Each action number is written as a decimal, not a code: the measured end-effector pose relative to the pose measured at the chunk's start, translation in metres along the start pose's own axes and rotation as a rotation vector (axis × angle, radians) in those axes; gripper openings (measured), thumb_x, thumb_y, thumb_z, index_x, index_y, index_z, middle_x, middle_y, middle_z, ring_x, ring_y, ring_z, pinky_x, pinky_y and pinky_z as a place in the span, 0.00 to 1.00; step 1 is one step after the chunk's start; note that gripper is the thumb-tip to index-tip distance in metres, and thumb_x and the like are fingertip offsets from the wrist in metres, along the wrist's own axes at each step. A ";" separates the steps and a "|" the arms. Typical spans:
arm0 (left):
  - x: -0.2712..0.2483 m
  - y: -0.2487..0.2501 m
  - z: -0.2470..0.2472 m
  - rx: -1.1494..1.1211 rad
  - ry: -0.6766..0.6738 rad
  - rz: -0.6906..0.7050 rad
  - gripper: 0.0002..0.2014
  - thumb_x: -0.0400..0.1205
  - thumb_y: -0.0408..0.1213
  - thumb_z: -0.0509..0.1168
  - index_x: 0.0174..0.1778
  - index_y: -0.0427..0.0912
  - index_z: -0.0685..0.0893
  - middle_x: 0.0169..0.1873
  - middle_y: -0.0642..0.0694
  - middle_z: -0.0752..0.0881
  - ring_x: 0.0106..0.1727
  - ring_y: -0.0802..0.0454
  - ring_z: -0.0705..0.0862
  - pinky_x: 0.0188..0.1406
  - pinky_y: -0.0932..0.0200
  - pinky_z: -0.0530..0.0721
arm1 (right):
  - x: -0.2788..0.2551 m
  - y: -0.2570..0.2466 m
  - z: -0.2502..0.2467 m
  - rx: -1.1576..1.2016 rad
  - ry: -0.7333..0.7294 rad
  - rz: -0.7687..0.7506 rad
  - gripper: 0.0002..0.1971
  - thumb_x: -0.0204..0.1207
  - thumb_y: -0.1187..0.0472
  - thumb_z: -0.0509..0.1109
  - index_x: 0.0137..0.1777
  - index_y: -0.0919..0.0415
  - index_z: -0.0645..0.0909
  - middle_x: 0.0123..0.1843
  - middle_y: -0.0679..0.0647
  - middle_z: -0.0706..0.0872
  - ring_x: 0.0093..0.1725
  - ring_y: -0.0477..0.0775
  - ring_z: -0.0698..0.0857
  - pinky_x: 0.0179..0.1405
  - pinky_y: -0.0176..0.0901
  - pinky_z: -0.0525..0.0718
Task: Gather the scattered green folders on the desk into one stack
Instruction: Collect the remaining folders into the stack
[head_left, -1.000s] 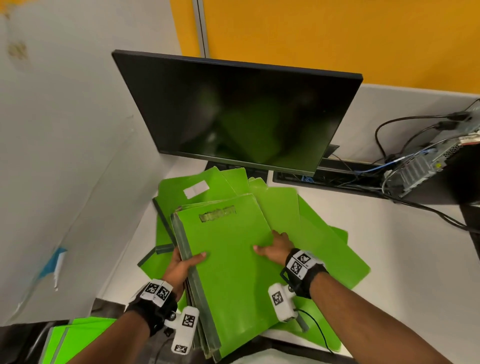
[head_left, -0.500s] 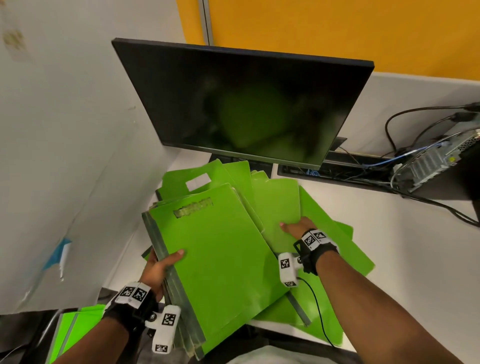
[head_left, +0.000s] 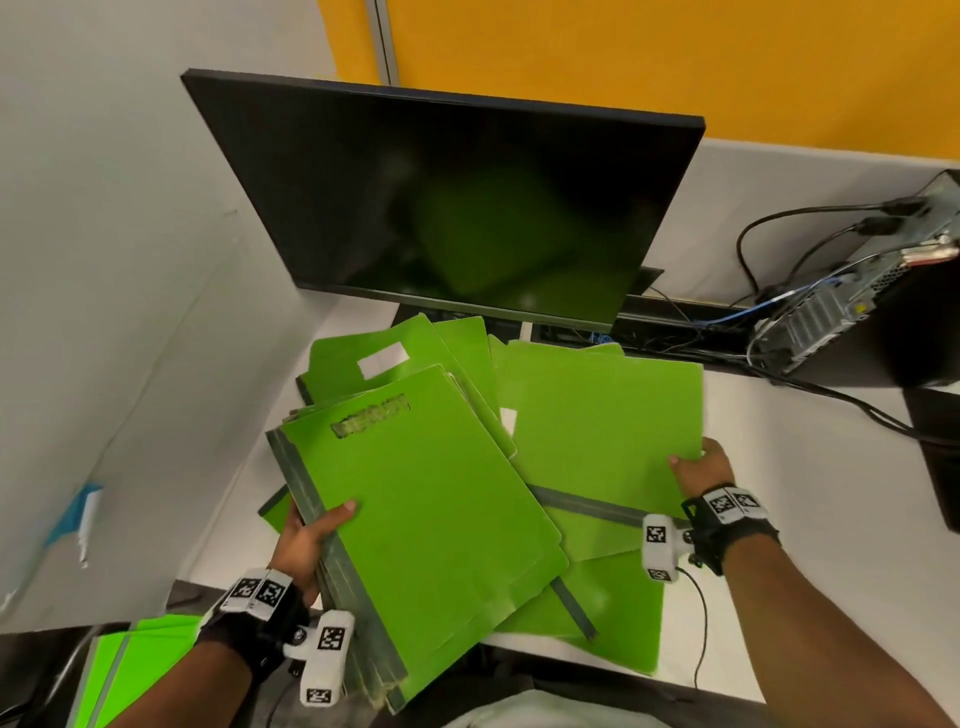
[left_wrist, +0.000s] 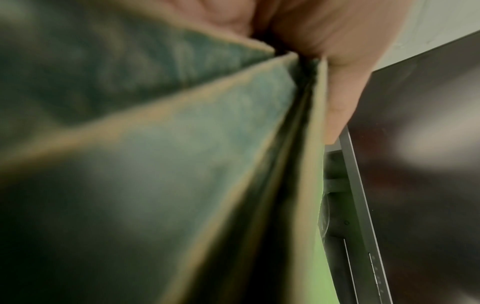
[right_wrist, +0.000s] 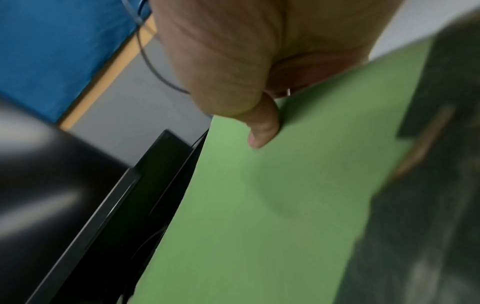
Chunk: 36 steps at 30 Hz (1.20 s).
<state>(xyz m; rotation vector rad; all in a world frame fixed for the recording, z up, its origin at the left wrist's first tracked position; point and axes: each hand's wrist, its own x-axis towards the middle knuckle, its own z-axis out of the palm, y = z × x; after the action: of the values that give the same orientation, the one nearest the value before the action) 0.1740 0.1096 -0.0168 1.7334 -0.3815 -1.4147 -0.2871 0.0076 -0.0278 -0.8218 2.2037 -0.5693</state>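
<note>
My left hand (head_left: 311, 535) grips the grey spine edge of a stack of green folders (head_left: 415, 509), thumb on top, holding it tilted above the desk's near left. The stack's spines (left_wrist: 182, 164) fill the left wrist view, with my thumb (left_wrist: 342, 86) pressed on its top cover. My right hand (head_left: 701, 465) pinches the right edge of a single green folder (head_left: 597, 426), lifted beside the stack; my thumb (right_wrist: 262, 127) lies on its cover (right_wrist: 259, 205). More green folders (head_left: 467, 353) lie fanned under the monitor, and another (head_left: 613, 613) sits at the desk's front edge.
A dark monitor (head_left: 441, 197) stands close behind the folders. A computer case (head_left: 872, 301) with cables sits at the back right on the white desk (head_left: 810, 499). A grey partition wall (head_left: 104, 312) bounds the left. More green folders (head_left: 130, 670) lie low at the left.
My right hand slid right off the stack, took hold of a single folder's edge and lifted it. The left hand kept its grip on the stack and shifted it slightly left.
</note>
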 end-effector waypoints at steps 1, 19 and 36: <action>-0.001 0.000 0.003 -0.010 0.007 -0.010 0.66 0.52 0.53 0.84 0.84 0.52 0.53 0.79 0.39 0.69 0.78 0.36 0.69 0.75 0.31 0.65 | 0.002 0.008 -0.005 0.017 0.033 0.034 0.22 0.75 0.67 0.69 0.70 0.69 0.73 0.65 0.70 0.83 0.63 0.69 0.82 0.63 0.54 0.78; 0.016 0.004 0.021 0.086 0.034 0.031 0.37 0.74 0.36 0.74 0.78 0.46 0.65 0.75 0.37 0.73 0.75 0.35 0.71 0.65 0.42 0.71 | -0.030 0.001 0.020 -1.071 -0.192 -0.399 0.40 0.72 0.26 0.52 0.69 0.59 0.73 0.70 0.61 0.77 0.63 0.63 0.83 0.54 0.53 0.81; 0.022 0.004 0.022 0.087 0.076 -0.040 0.48 0.63 0.43 0.80 0.78 0.48 0.65 0.70 0.38 0.77 0.64 0.38 0.78 0.60 0.40 0.77 | 0.054 -0.008 -0.020 -0.526 -0.156 -0.209 0.25 0.74 0.40 0.67 0.66 0.54 0.74 0.63 0.61 0.84 0.57 0.63 0.83 0.56 0.51 0.79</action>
<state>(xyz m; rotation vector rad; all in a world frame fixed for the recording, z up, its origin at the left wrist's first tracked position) 0.1621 0.0828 -0.0279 1.8690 -0.3738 -1.3735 -0.3283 -0.0327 -0.0350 -1.3286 2.1597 -0.0046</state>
